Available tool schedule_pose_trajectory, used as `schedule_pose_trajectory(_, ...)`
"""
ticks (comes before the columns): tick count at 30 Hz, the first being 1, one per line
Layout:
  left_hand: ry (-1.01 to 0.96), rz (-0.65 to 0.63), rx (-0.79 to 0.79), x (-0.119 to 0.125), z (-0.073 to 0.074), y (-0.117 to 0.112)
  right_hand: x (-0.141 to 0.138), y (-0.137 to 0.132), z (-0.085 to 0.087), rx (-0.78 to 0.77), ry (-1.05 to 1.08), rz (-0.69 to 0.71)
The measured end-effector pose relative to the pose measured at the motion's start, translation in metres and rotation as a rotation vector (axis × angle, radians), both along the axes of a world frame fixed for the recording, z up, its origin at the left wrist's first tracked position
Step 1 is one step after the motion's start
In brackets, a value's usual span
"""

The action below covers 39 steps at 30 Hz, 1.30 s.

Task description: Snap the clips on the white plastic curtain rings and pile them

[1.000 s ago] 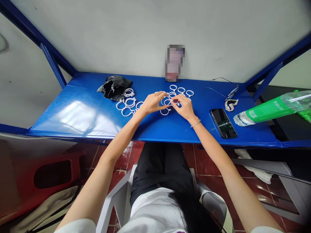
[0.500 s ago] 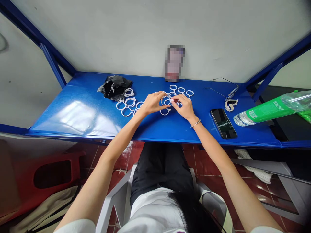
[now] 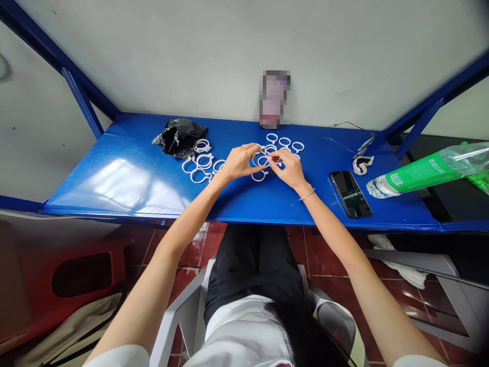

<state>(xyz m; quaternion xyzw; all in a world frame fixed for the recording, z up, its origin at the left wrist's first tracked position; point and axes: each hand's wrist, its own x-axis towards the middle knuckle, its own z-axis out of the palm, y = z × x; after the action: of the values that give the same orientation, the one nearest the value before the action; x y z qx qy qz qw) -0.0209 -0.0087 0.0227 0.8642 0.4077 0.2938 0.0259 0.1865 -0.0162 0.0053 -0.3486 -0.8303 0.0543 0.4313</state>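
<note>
Between my two hands is a white curtain ring [image 3: 263, 162], a thin plastic hoop. My left hand [image 3: 241, 162] curls around its left side, thumb below and fingers above. From the right, my right hand [image 3: 289, 167] pinches the ring's edge between thumb and fingertips; the exact contact is partly hidden. Several similar rings lie around and beyond the hands, among them one ring at the back [image 3: 284, 142] and one nearer ring [image 3: 260, 176]. A second group of white rings [image 3: 199, 176] lies left of my left hand, partly behind the forearm.
A crumpled black plastic bag [image 3: 179, 137] sits at the back left of the blue table [image 3: 114, 148]. A pixelated upright object [image 3: 273, 102] leans on the wall. To the right are a phone [image 3: 350, 194], eyeglasses [image 3: 364, 145], a white strap-like item [image 3: 362, 164] and a green-labelled bottle [image 3: 420, 172].
Almost nothing differs. Both hands keep their hold on the ring, and the whole view has shifted very slightly.
</note>
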Motion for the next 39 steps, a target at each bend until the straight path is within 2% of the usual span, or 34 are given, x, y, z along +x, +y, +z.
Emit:
schedule_pose_trajectory(21,0.019,-0.006,0.013,0.0013,-0.0061,0.0031,-0.0001,0.0004,-0.0013,0.003,-0.016,-0.018)
schedule_pose_trajectory(39,0.042,0.02,-0.018,0.0026,-0.0035,-0.0003,-0.0003,-0.0005,-0.0014,-0.054,-0.02,-0.015)
